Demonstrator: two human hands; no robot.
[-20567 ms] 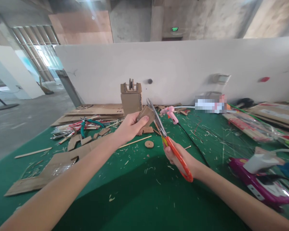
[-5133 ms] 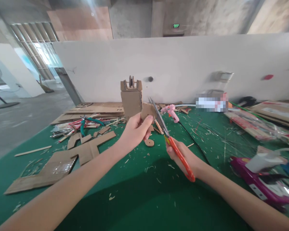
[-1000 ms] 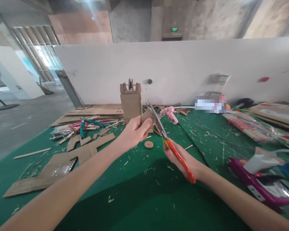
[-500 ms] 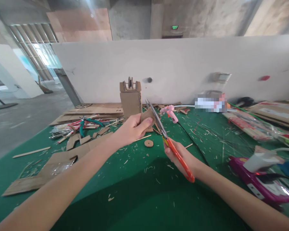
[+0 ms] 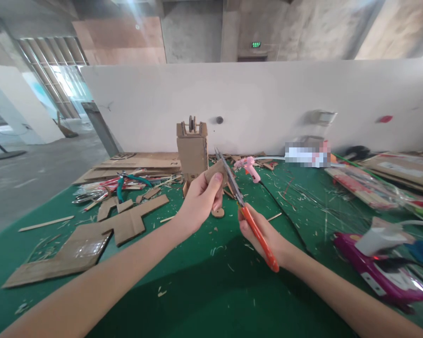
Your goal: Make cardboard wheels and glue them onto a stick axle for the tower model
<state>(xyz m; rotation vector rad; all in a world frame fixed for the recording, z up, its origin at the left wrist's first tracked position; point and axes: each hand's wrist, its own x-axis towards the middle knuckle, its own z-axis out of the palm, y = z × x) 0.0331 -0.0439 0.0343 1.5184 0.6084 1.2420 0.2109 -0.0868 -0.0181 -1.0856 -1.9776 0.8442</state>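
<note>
Between thumb and fingers, my left hand (image 5: 200,195) pinches a small piece of cardboard (image 5: 215,171). My right hand (image 5: 260,234) is closed round the orange handles of a pair of scissors (image 5: 234,183). Its blades point up and away, along the right edge of the cardboard piece; whether they bite into it I cannot tell. A round cardboard disc (image 5: 218,213) lies on the table just below my left hand, partly covered by it. Behind the hands stands a tall cardboard tower (image 5: 192,152) with a small wheel on an axle (image 5: 192,124) at its top.
A pink glue gun (image 5: 248,168) with a black cord lies right of the scissors. At left are cut cardboard (image 5: 127,223), teal pliers (image 5: 120,188) and a wooden stick (image 5: 45,223). A purple power strip (image 5: 370,267) sits at right. Scraps litter the green table (image 5: 183,295).
My left hand has turned slightly and now partly hides the disc. The left forearm has shifted right, uncovering more of the cut cardboard. Small crumbs now lie below the disc.
</note>
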